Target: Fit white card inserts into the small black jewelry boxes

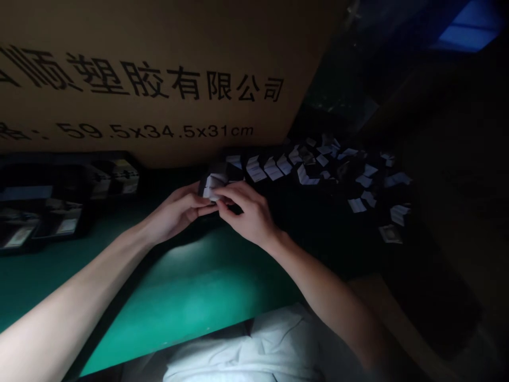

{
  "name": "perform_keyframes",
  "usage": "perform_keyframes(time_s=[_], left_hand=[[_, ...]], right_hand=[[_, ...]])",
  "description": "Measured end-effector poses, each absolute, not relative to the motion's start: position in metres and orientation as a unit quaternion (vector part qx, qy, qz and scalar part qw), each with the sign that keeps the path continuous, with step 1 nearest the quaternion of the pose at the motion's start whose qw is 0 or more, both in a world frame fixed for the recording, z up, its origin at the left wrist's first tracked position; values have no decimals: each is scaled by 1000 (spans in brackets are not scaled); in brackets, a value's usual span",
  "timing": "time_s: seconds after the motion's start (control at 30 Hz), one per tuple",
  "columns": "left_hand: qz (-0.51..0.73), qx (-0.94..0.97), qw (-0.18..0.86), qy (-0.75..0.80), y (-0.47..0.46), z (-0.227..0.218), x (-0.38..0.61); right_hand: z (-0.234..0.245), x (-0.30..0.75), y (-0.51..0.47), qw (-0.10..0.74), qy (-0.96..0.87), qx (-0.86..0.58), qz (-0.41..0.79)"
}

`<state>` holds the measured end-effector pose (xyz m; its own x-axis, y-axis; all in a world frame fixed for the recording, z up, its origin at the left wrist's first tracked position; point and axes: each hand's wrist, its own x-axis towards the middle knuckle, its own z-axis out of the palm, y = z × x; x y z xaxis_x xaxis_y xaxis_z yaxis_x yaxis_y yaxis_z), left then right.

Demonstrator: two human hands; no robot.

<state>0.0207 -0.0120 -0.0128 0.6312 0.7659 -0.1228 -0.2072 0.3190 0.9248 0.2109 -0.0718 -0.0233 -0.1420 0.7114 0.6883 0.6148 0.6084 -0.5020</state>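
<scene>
My left hand (177, 212) is closed around a small dark piece, perhaps a little box, held up over the green table. Against it sits a folded white paper (213, 185), partly covered by fingers. My right hand (250, 209) pinches the lower edge of this paper with thumb and forefinger. Just beyond the hands lie several creased white papers (256, 168) in a loose row. The exact shape of the dark piece is hidden by my fingers and the dim light.
A large printed cardboard box (159, 53) stands at the back of the green table (191, 292). At left are several black box-like items (59, 223) with pale parts. More folded papers (366, 178) lie scattered at right. Pale cloth (246, 350) shows below the table edge.
</scene>
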Motion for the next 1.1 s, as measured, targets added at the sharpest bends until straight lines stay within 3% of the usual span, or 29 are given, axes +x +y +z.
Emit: perform_keyframes(time_s=[0.2, 1.1], left_hand=[[316, 457, 786, 272, -8, -13, 19], [339, 453, 729, 385, -18, -1, 28]], right_hand=[[-21, 211, -72, 508, -750, -419, 62], [-20, 215, -74, 418, -767, -482, 64]])
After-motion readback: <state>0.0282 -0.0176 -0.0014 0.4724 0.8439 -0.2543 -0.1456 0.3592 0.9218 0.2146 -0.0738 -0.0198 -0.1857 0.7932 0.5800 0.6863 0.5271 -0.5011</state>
